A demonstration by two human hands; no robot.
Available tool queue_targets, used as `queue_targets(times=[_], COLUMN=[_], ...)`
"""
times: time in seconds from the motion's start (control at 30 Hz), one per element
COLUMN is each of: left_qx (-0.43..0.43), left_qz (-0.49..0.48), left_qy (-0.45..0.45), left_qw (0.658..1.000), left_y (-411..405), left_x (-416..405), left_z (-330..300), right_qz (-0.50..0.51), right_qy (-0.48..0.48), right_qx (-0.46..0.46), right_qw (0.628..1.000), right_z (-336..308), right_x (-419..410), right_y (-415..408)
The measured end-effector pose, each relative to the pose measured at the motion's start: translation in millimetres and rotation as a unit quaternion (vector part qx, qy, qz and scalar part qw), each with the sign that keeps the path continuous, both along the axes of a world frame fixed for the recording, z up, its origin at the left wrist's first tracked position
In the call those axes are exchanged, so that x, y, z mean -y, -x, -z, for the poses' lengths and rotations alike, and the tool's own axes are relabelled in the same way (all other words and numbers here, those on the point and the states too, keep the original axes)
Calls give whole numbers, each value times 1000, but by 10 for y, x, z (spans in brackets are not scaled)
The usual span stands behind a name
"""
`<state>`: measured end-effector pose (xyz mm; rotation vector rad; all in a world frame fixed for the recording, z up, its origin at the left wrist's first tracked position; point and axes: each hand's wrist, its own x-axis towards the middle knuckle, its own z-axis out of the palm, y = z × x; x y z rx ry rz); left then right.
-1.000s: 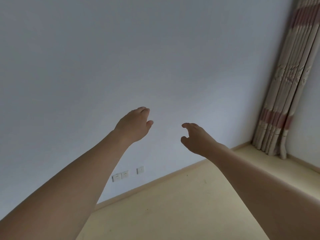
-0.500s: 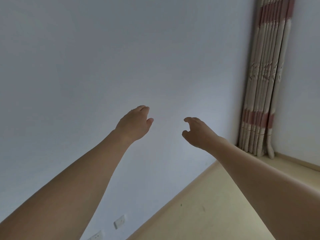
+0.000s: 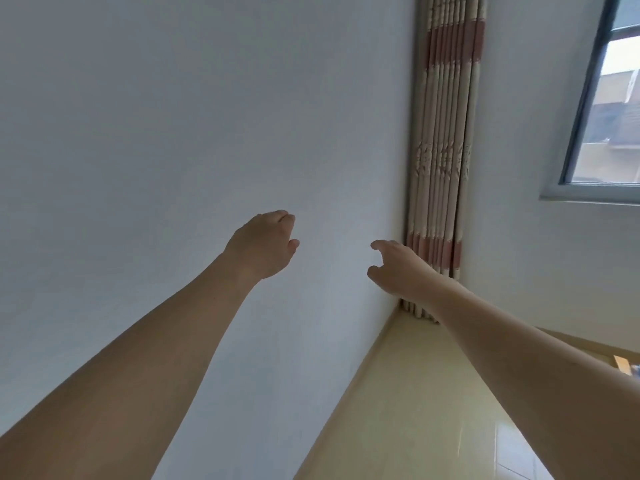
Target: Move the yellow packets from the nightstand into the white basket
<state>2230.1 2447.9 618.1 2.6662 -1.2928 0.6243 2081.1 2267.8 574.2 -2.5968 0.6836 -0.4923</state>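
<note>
Two bare arms reach out in front of the person, and neither hand carries anything. The left hand [image 3: 264, 244] hangs at about ten o'clock from the middle of the view, back of the hand toward me, its fingers loosely curled downward with the thumb tip poking out at the lower right. The right hand [image 3: 398, 268] sits at about three o'clock from the left one, well apart from it, its forefinger and thumb curved toward each other with an open gap between them, gripping nothing.

The yellow packets, the nightstand and the white basket cannot be seen from here, so how the packets look or where they lie cannot be told.

Counting what does show: two hands, two forearms, one curtain, one window. Behind both hands stands a plain pale wall [image 3: 173, 133] filling the whole left and middle. At one o'clock a gathered curtain [image 3: 446, 133] hangs in the corner, beige with dusty red bands and a faint leaf pattern, its lower end reaching the floor behind the right forearm. At two o'clock is a grey-framed window [image 3: 588, 109] with roofs outside. The floor [image 3: 415, 410], cream and glossy, spreads from five to six o'clock. At the far right edge, around four o'clock, a small wooden corner [image 3: 621, 363] peeks out; I cannot tell what it belongs to.
</note>
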Motion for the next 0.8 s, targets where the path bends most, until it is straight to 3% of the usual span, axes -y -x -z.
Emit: queue_targets(times=[0.4, 0.8], left_qx=[-63, -72], left_qz=[179, 306], left_qy=[16, 30], left_qw=[982, 949], left_y=[-873, -941], left_x=[3466, 6791], left_z=[310, -37], right_qz=[138, 265], right_qy=[-31, -4], right_qx=[-20, 7], right_qw=[990, 964], right_z=[197, -144], right_x=[2726, 5617], right_y=[-495, -227])
